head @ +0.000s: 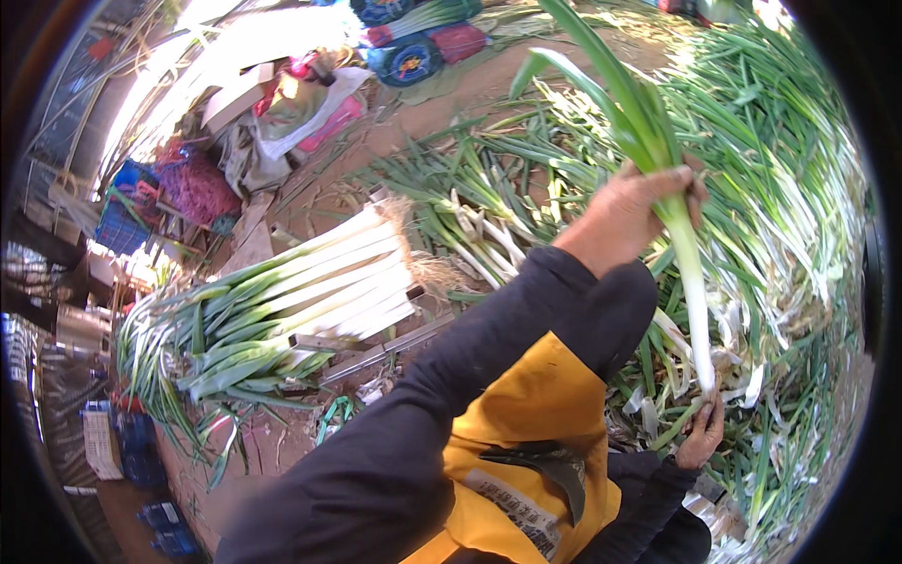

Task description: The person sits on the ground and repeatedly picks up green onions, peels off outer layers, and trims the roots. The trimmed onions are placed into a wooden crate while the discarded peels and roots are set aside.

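Note:
My left hand [652, 197] is closed around a large Welsh onion [687, 268], just below where its green leaves fan out. The stalk hangs at a slant, with its white end downward. At that lower end, the fingers of my right hand [701, 430] pinch the base. A pale green leaf strip [673, 426] runs beside these fingers; whether they hold it too is unclear. Below and beyond both hands spreads a thick heap of Welsh onions [775, 176], leaves toward the top and white stalks lower down. Peeled-off leaves lie around my right hand.
Trimmed Welsh onions [338, 275] lie side by side on a metal frame [387, 352] at the left, roots toward the heap. Loose onions [486, 225] cover the ground between. Blue net rolls [405, 60], a purple net bundle [194, 183] and blue plastic bottles [165, 529] stand farther off.

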Demonstrator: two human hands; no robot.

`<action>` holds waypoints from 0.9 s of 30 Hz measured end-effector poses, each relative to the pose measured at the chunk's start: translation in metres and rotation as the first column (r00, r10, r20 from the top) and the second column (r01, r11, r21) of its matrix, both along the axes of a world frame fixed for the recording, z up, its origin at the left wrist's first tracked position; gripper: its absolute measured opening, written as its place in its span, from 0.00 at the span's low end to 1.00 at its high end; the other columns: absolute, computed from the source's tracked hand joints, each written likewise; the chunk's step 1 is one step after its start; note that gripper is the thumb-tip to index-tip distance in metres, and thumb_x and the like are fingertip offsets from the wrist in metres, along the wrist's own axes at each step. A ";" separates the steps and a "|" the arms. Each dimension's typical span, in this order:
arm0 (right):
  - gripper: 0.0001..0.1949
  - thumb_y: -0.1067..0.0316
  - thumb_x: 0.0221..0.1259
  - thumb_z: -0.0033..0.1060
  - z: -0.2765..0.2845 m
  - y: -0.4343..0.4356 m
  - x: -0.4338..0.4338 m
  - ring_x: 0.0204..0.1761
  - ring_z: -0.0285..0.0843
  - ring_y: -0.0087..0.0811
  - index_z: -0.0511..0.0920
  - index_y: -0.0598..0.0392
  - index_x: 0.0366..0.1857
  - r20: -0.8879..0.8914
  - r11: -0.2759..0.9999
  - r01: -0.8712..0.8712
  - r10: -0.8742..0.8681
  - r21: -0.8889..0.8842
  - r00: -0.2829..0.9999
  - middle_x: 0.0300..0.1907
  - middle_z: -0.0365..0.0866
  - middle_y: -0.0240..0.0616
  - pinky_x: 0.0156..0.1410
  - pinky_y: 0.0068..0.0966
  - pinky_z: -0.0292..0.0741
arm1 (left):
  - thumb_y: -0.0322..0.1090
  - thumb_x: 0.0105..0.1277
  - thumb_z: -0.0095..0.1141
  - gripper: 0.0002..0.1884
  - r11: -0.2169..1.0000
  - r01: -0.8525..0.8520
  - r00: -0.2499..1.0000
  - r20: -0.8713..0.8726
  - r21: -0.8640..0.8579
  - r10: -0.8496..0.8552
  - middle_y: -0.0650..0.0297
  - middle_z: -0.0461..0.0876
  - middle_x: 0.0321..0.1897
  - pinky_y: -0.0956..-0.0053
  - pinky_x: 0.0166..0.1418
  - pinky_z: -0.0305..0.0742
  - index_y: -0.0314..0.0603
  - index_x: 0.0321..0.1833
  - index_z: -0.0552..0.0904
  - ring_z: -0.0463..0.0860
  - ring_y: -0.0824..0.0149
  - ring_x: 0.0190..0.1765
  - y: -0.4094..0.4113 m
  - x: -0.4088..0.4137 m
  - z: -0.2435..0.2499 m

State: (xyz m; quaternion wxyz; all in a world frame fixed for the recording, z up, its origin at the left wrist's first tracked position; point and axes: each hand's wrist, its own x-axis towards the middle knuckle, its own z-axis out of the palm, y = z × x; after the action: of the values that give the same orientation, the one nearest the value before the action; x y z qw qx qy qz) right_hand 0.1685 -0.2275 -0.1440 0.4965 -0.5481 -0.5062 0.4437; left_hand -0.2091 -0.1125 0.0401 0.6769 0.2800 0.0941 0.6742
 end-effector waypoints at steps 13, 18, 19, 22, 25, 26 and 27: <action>0.09 0.63 0.76 0.63 -0.038 0.008 0.028 0.28 0.66 0.12 0.85 0.52 0.52 0.138 0.985 0.108 -0.089 -0.138 0.986 0.32 0.77 0.21 0.31 0.13 0.61 | 0.18 0.66 0.60 0.15 0.613 -0.789 0.612 -0.029 0.046 0.790 0.53 0.74 0.43 0.63 0.61 0.75 0.29 0.51 0.69 0.77 0.62 0.46 -0.256 -0.359 0.092; 0.08 0.63 0.76 0.63 -0.035 0.009 0.010 0.27 0.65 0.13 0.84 0.52 0.50 0.086 0.973 -0.012 0.033 -0.230 0.996 0.30 0.77 0.22 0.30 0.14 0.61 | 0.20 0.64 0.54 0.10 0.537 -0.840 0.540 -0.018 -0.072 0.842 0.54 0.74 0.37 0.60 0.64 0.77 0.26 0.47 0.72 0.77 0.57 0.45 -0.367 -0.458 0.000; 0.08 0.63 0.76 0.63 -0.034 0.008 0.008 0.26 0.65 0.13 0.84 0.52 0.50 0.056 0.969 -0.030 0.045 -0.247 0.997 0.30 0.77 0.22 0.29 0.15 0.60 | 0.20 0.64 0.54 0.10 0.401 -0.892 0.410 -0.003 -0.208 0.912 0.55 0.75 0.36 0.59 0.64 0.78 0.26 0.47 0.72 0.78 0.57 0.44 -0.383 -0.476 -0.021; 0.09 0.64 0.75 0.63 -0.031 0.004 0.006 0.24 0.63 0.14 0.83 0.54 0.50 0.070 0.971 -0.075 0.093 -0.227 0.993 0.28 0.75 0.22 0.27 0.16 0.58 | 0.21 0.67 0.53 0.10 0.199 -0.911 0.227 -0.035 -0.362 0.973 0.54 0.80 0.38 0.61 0.60 0.80 0.27 0.50 0.76 0.80 0.58 0.43 -0.419 -0.508 -0.086; 0.08 0.64 0.75 0.63 -0.034 0.000 0.008 0.22 0.61 0.14 0.83 0.56 0.49 0.096 0.974 -0.071 0.094 -0.214 0.991 0.26 0.73 0.22 0.26 0.17 0.57 | 0.19 0.65 0.55 0.10 0.126 -0.855 0.131 0.025 -0.503 0.991 0.53 0.80 0.38 0.58 0.56 0.82 0.26 0.48 0.77 0.80 0.56 0.42 -0.434 -0.519 -0.135; 0.08 0.64 0.75 0.63 -0.036 -0.002 0.009 0.21 0.61 0.14 0.83 0.56 0.49 0.119 0.972 -0.066 0.095 -0.225 0.988 0.25 0.73 0.22 0.26 0.17 0.57 | 0.18 0.65 0.55 0.10 0.113 -0.855 0.129 0.002 -0.507 0.992 0.53 0.80 0.38 0.57 0.56 0.82 0.25 0.48 0.77 0.80 0.56 0.41 -0.433 -0.522 -0.147; 0.08 0.64 0.75 0.63 -0.039 -0.003 0.010 0.21 0.61 0.14 0.84 0.55 0.48 0.114 0.964 -0.065 0.098 -0.259 0.989 0.24 0.73 0.23 0.26 0.17 0.57 | 0.18 0.65 0.55 0.10 0.104 -0.830 0.122 0.004 -0.549 0.992 0.53 0.80 0.38 0.57 0.56 0.83 0.25 0.48 0.77 0.80 0.56 0.41 -0.433 -0.524 -0.156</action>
State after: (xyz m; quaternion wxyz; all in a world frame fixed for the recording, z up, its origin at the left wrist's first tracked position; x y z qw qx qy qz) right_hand 0.1784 -0.2303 -0.1832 0.3706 -0.6127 -0.4976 0.4895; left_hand -0.7336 -0.5457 -0.1157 0.1361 -0.1317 0.2597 0.9469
